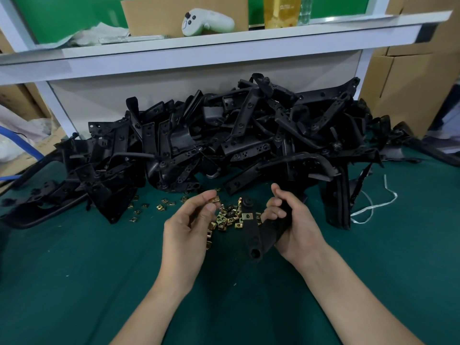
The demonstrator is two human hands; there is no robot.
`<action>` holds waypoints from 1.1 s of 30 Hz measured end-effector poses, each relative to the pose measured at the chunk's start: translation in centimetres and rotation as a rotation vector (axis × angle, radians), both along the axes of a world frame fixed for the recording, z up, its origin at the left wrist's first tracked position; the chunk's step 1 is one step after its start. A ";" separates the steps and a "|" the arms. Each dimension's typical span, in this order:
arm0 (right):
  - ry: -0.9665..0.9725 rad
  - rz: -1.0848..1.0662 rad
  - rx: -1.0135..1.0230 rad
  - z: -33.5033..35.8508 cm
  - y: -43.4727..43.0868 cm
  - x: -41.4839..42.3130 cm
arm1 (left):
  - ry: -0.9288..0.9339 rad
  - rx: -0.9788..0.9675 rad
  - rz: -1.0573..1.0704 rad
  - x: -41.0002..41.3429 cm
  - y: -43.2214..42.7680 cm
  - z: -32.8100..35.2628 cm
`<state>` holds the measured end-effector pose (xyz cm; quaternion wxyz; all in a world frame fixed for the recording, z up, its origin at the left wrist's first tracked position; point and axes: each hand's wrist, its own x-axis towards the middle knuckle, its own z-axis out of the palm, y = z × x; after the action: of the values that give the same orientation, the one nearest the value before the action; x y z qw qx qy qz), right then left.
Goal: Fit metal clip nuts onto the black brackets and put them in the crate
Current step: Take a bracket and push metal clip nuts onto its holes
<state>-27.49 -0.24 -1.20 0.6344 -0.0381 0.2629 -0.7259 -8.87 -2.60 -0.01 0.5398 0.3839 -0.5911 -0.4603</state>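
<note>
I have my left hand (189,227) pinching one clip nut (214,199) between thumb and forefinger, the other fingers loosely curled. My right hand (297,224) is wrapped round a black bracket (255,235), whose arm sticks out toward the left hand; a fitted clip (247,216) sits on that arm. Between the two hands a small pile of loose clips (227,219) lies on the green mat (99,270). Beyond both hands is the big heap of brackets (224,140).
</note>
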 end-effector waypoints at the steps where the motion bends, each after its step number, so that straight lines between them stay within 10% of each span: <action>1: -0.002 -0.004 0.000 0.0 0.0 0.0 | -0.003 0.003 0.003 0.0 0.0 0.0; 16: 0.013 -0.010 -0.002 0.2 0.1 0.1 | 0.084 0.145 0.016 0.2 -0.5 0.0; 33: 0.028 0.003 0.001 0.0 0.0 0.0 | 0.808 0.736 -0.436 1.5 -1.3 0.9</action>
<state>-27.52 -0.19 -1.17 0.6316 -0.0484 0.2722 -0.7243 -7.33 -3.93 0.93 0.4464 0.2096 -0.2052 -0.8454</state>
